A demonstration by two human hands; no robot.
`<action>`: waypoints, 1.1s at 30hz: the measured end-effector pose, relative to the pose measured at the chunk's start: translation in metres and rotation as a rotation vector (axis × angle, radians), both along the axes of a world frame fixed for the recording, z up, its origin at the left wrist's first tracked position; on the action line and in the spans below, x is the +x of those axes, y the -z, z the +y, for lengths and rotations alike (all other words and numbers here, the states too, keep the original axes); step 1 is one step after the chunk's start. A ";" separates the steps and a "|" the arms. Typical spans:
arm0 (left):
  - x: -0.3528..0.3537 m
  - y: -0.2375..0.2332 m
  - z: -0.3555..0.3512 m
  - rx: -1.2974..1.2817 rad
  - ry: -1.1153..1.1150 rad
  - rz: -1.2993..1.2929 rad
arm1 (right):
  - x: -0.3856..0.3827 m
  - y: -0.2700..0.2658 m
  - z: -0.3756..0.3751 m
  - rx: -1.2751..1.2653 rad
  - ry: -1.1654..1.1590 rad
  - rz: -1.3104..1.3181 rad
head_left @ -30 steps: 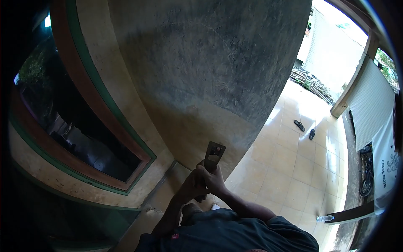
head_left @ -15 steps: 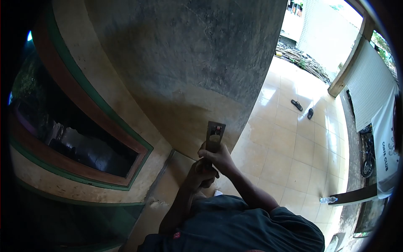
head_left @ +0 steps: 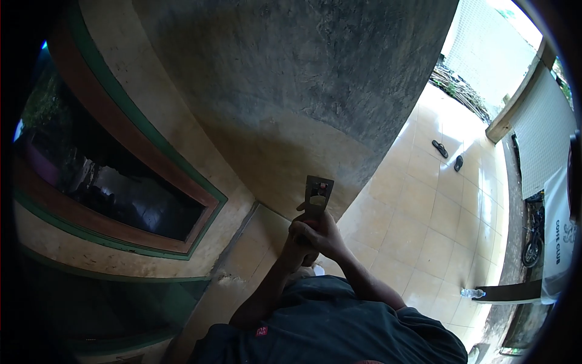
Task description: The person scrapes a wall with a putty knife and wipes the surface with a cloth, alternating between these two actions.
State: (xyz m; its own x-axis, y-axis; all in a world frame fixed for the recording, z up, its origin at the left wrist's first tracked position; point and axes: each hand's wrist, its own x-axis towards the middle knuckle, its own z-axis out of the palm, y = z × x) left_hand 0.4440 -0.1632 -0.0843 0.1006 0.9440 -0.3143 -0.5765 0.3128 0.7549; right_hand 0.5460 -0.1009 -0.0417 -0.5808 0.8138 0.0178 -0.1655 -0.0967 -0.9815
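Both of my hands are raised in front of my chest and wrapped around the lower end of a flat metal scraper [head_left: 317,195]. Its wide blade has holes in it and points up toward the wall [head_left: 291,91]. My right hand [head_left: 324,233] grips the handle from the right with fingers curled. My left hand [head_left: 296,247] clasps the same handle just below and to the left, partly hidden behind the right. The blade's top edge sits near the border where the wall's grey plaster meets a tan lower band.
A window with a brown and green frame [head_left: 121,182] lies to the left. The floor is cream tile [head_left: 424,224]. A pair of sandals [head_left: 447,155] lies far right, a plastic bottle [head_left: 471,293] near a dark plank, a motorbike [head_left: 533,242] and white banner at the right edge.
The view has shifted slightly; my hands and the scraper stay together, now a little lower and further right in the frame. The grip is unchanged.
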 end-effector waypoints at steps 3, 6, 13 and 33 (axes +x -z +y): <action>-0.012 -0.022 0.000 -0.001 0.013 0.088 | -0.004 -0.010 0.011 0.232 0.016 -0.039; -0.020 -0.032 0.002 0.074 -0.067 0.103 | -0.007 -0.030 0.018 0.219 0.200 0.020; -0.032 -0.001 0.026 0.148 -0.233 -0.090 | -0.032 0.001 0.038 0.138 -0.009 0.001; -0.098 0.003 0.093 0.149 -0.019 -0.124 | -0.097 -0.005 0.078 0.136 0.151 -0.109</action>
State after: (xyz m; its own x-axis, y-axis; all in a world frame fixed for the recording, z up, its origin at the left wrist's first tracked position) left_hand 0.3456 -0.0702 -0.0875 0.1113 0.9812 -0.1577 -0.6729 0.1911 0.7146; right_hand 0.4489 -0.0230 -0.0369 -0.4574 0.8859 0.0770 -0.0608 0.0552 -0.9966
